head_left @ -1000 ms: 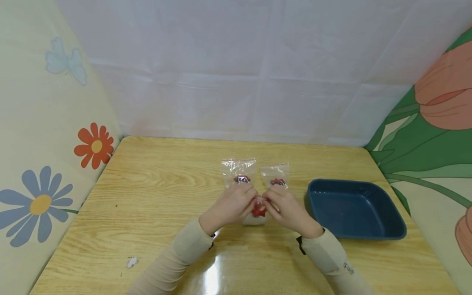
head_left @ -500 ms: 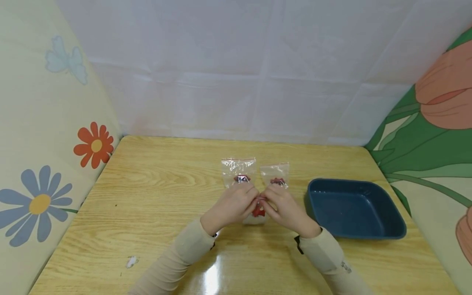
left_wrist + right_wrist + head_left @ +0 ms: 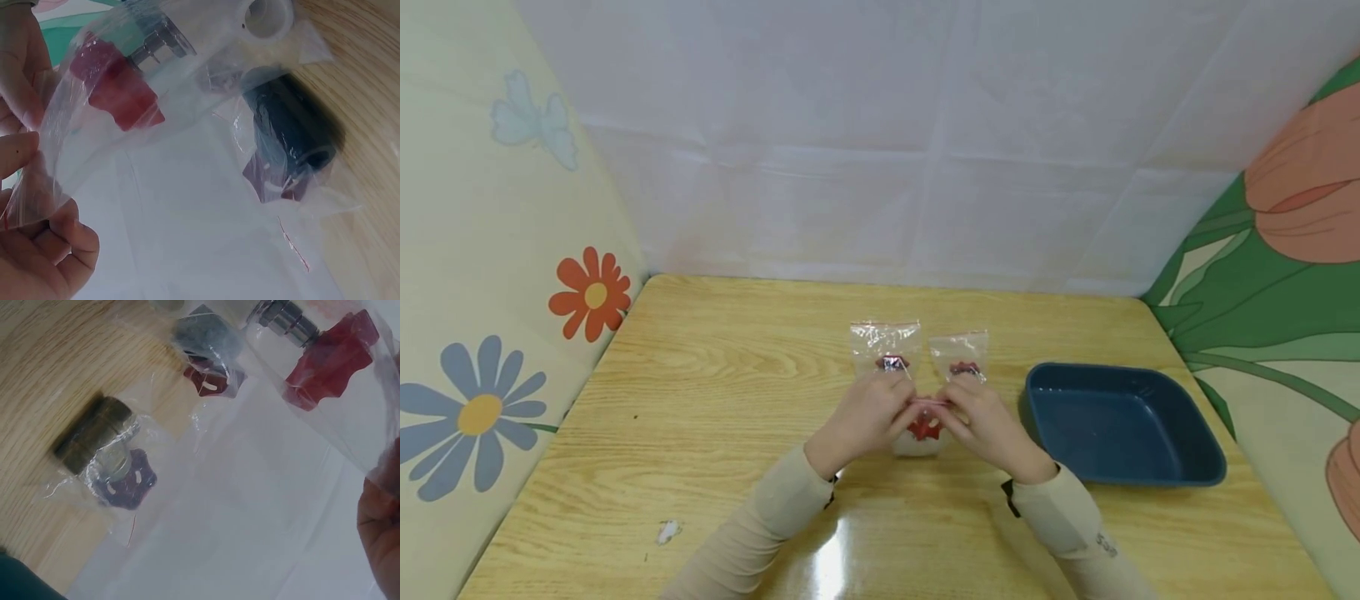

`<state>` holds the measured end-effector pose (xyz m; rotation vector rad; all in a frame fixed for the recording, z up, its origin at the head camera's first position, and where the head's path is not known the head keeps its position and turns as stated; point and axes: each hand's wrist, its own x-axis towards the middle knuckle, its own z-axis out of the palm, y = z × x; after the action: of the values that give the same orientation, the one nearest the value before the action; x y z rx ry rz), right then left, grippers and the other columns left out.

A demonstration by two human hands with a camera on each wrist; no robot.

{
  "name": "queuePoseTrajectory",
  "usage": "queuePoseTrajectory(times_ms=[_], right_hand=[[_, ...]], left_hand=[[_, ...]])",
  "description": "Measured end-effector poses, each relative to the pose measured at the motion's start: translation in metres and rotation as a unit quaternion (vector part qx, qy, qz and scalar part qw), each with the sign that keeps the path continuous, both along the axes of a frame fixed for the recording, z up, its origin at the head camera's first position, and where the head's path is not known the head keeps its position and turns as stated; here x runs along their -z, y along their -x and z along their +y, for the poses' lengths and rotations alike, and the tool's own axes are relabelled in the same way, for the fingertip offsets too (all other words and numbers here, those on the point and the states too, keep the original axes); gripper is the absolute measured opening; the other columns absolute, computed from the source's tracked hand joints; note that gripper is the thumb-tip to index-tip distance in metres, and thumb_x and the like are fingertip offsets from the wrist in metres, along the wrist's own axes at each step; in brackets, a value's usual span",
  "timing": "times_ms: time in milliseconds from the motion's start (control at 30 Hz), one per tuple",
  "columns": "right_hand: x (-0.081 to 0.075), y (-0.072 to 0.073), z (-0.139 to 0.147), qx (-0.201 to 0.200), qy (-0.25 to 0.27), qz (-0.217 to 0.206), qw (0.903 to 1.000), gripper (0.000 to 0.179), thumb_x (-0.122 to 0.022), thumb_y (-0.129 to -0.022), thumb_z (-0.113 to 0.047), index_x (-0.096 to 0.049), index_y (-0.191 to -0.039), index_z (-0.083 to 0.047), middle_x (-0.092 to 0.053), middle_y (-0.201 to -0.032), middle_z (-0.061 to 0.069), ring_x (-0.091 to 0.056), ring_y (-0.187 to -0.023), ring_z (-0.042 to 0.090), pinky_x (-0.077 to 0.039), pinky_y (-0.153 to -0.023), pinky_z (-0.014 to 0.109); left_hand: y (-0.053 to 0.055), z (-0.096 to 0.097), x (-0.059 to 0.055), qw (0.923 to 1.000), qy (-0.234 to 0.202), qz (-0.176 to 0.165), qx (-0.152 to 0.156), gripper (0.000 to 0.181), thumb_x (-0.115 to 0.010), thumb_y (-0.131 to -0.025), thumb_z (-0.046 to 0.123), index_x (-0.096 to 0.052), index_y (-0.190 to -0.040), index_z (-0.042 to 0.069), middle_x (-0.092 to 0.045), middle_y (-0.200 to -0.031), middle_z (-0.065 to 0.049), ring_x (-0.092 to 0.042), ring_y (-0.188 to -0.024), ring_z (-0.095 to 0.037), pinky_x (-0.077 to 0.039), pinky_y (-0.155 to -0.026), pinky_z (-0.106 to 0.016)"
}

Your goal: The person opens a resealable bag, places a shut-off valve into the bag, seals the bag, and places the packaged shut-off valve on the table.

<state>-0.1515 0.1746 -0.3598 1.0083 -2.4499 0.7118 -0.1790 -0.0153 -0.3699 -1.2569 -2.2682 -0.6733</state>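
Both hands pinch the zip edge of a clear zip-lock bag [image 3: 917,447] at mid-table, left hand [image 3: 867,417] and right hand [image 3: 988,425] close together. Inside it, the left wrist view shows a red handwheel [image 3: 125,94] on a metal valve stem [image 3: 164,47], with a white round fitting [image 3: 285,25] at the far end. Behind the hands lie two more clear bags, a left bag [image 3: 883,337] and a right bag [image 3: 958,346]. The left one contains a dark green cylinder [image 3: 284,119], the other a brass-coloured cylinder [image 3: 94,434]; each also has a dark red wheel. The hands partly cover them.
A dark blue basin [image 3: 1120,482] stands right of the right hand. The wooden table [image 3: 715,350] has a white worn patch [image 3: 668,532] at front left. A white cloth [image 3: 820,208] hangs behind, with flower-printed panels at both sides.
The hands came slightly together, then parted a little; the left hand has shifted left. More of the bag's pink zip edge now shows between the fingertips. The other bags and basin stay put.
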Motion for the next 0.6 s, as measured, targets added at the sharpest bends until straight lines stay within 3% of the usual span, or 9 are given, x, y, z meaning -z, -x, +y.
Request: queuePoseTrajectory(times_ms=[167,433,533,600], right_hand=[[-0.0006,-0.0010,0.0051,0.025,0.003,-0.010,0.9996,0.027,-0.058,-0.087,-0.030,-0.054,-0.070,-0.010,-0.045,-0.066,-0.005,-0.039,-0.058,0.005,-0.037,-0.049,0.017],[0.0033,0.0005,0.0075,0.039,0.008,0.028,0.9988,0.042,-0.044,-0.088,-0.044,-0.054,-0.064,-0.011,-0.042,-0.060,-0.006,-0.035,-0.054,0.004,-0.030,-0.047,0.015],[0.0046,0.0006,0.0089,0.038,0.016,0.021,0.9989,0.040,-0.048,-0.088,-0.043,-0.054,-0.064,-0.012,-0.042,-0.061,-0.007,-0.034,-0.054,0.004,-0.030,-0.047,0.016],[0.0057,0.0000,0.0103,0.037,0.023,-0.008,0.9990,0.032,-0.057,-0.086,-0.037,-0.057,-0.067,-0.012,-0.043,-0.062,-0.008,-0.035,-0.055,0.004,-0.032,-0.048,0.017]], left_hand=[[0.0007,-0.0050,-0.0020,0.9999,-0.008,-0.009,-0.002,0.021,-0.068,-0.080,0.022,-0.054,-0.072,0.009,-0.051,-0.064,0.003,-0.047,-0.055,-0.011,-0.042,-0.054,-0.024],[0.0029,-0.0079,0.0000,0.9990,-0.029,-0.033,0.009,0.029,-0.071,-0.076,0.027,-0.051,-0.066,0.009,-0.049,-0.057,0.003,-0.044,-0.049,-0.008,-0.038,-0.046,-0.016],[0.0035,-0.0089,0.0008,0.9992,-0.031,-0.022,0.014,0.028,-0.072,-0.076,0.026,-0.052,-0.065,0.009,-0.050,-0.058,0.003,-0.044,-0.049,-0.008,-0.039,-0.047,-0.017],[0.0037,-0.0095,0.0008,0.9993,-0.031,-0.009,0.021,0.027,-0.072,-0.076,0.025,-0.053,-0.066,0.009,-0.051,-0.058,0.003,-0.045,-0.050,-0.008,-0.040,-0.048,-0.018]])
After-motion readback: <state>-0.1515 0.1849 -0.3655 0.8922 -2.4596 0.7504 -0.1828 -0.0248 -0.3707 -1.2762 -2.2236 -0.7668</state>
